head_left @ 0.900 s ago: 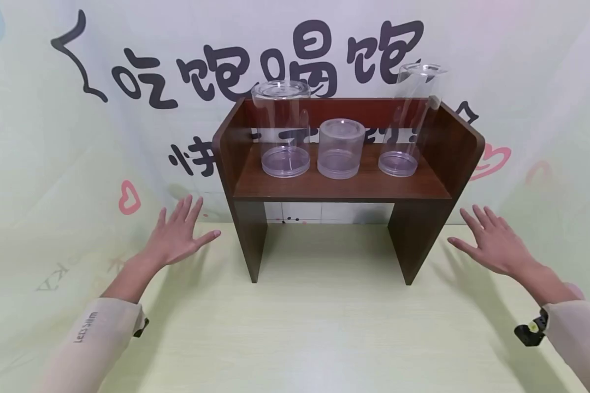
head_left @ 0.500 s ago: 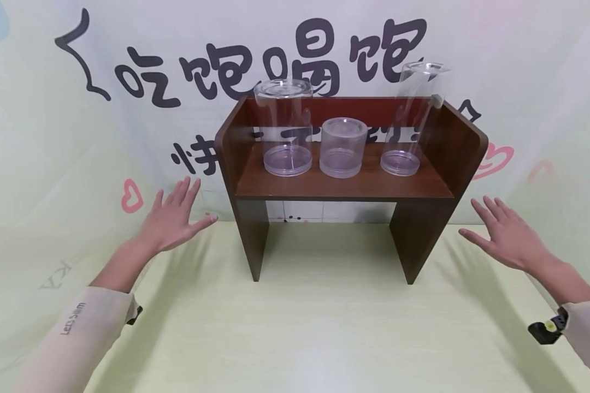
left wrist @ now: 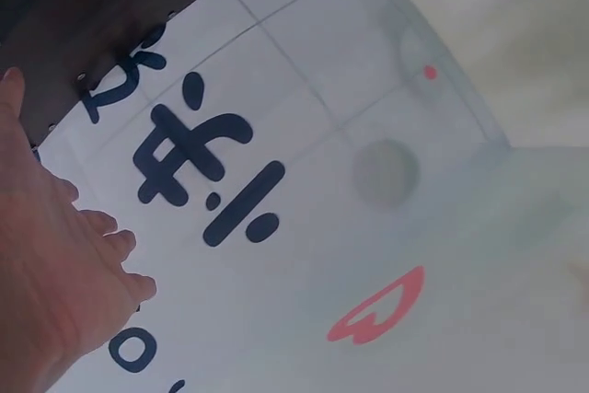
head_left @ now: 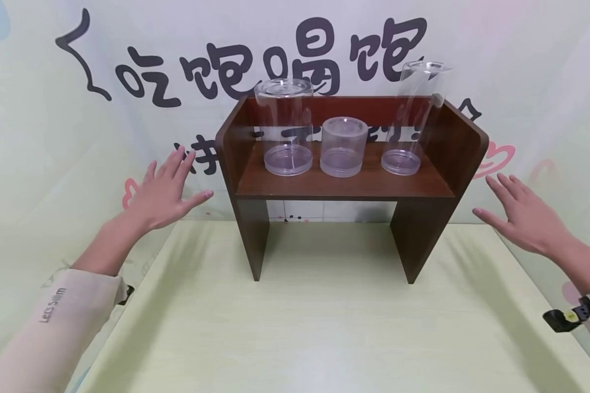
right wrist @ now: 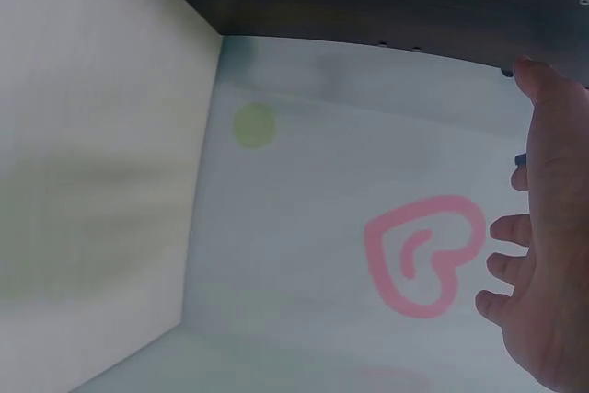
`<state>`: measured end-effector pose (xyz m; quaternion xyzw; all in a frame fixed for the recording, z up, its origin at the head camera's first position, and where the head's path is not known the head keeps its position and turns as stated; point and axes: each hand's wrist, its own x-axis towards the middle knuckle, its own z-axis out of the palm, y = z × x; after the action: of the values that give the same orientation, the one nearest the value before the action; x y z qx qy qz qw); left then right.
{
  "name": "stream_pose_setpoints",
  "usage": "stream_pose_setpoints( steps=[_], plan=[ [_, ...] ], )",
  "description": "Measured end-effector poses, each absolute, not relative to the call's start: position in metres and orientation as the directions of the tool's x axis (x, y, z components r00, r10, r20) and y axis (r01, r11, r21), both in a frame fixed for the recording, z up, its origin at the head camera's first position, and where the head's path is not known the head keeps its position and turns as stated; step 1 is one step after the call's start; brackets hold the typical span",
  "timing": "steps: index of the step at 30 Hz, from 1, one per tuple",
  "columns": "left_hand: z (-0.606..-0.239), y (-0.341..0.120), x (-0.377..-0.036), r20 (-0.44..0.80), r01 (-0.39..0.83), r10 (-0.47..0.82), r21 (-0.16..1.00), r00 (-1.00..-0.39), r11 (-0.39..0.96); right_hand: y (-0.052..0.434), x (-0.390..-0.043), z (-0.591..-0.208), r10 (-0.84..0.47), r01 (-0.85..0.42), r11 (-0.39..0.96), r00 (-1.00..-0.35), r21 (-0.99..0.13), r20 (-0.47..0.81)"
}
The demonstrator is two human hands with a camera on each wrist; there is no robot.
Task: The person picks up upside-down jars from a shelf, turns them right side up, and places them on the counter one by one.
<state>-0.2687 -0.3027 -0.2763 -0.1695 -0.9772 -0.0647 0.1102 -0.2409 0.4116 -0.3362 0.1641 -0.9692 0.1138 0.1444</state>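
Observation:
My left hand [head_left: 159, 194] is raised above the table on the left of a dark brown wooden shelf [head_left: 344, 188], fingers spread and nothing in it. On the other side my right hand [head_left: 528, 218] hovers likewise, fingers straight, apart from the shelf. Three clear cylindrical containers stand in a row on the shelf board: a wide tall one [head_left: 284, 128] at left, a short one [head_left: 343, 147] in the middle, a slim tall one [head_left: 408, 123] at right. In the left wrist view the thumb [left wrist: 11, 89] overlaps the shelf's side panel.
The shelf stands on a pale wooden table [head_left: 324, 327] on two side panels. Behind it hangs a white cloth backdrop [head_left: 152, 33] with large black lettering and pink hearts. Cloth also borders the table on the left and right.
Both hands have risen and moved outward, away from the shelf's sides. The containers and the shelf have stayed in place; the head view has shifted slightly.

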Motion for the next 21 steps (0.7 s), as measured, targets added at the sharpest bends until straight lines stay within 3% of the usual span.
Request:
stream_pose_setpoints(
  steps=[21],
  plan=[
    [-0.207, -0.282, -0.267, 0.334, 0.46, 0.378, 0.215, -0.863, 0.861, 0.411, -0.242, -0.263, -0.235, -0.341, 0.918, -0.879, -0.204, 0.414]
  ],
)
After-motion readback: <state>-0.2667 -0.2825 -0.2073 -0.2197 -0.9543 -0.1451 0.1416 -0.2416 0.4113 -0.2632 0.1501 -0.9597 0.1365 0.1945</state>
